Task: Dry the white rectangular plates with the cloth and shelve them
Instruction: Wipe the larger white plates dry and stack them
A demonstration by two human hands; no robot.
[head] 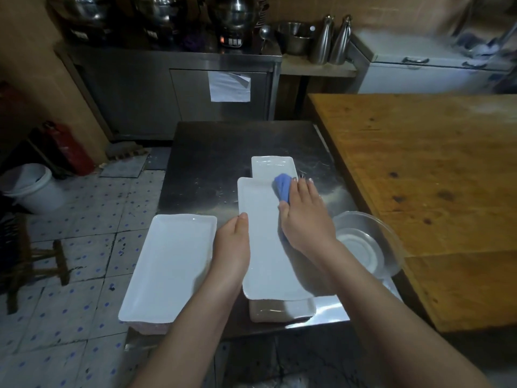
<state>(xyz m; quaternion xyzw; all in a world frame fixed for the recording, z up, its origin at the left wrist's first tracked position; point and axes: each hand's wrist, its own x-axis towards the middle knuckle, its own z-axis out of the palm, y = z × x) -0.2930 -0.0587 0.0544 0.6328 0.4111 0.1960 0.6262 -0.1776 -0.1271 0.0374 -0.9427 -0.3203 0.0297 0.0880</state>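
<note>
Head: right hand [305, 222] pressing cloth [282, 187] flat-fingered at plate's [261, 264] two o'clock; left hand [232, 247] fingers [242, 223] clamping its nine o'clock edge.

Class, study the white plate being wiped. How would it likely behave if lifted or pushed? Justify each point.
Probably stiff and breakable: the plate looks like glazed ceramic and holds its shape under the cloth pressed by the right hand. Likely slippery: its glossy surface rests on a lower plate, and the left hand grips its rim. Unlikely to roll, being flat and long.
</note>
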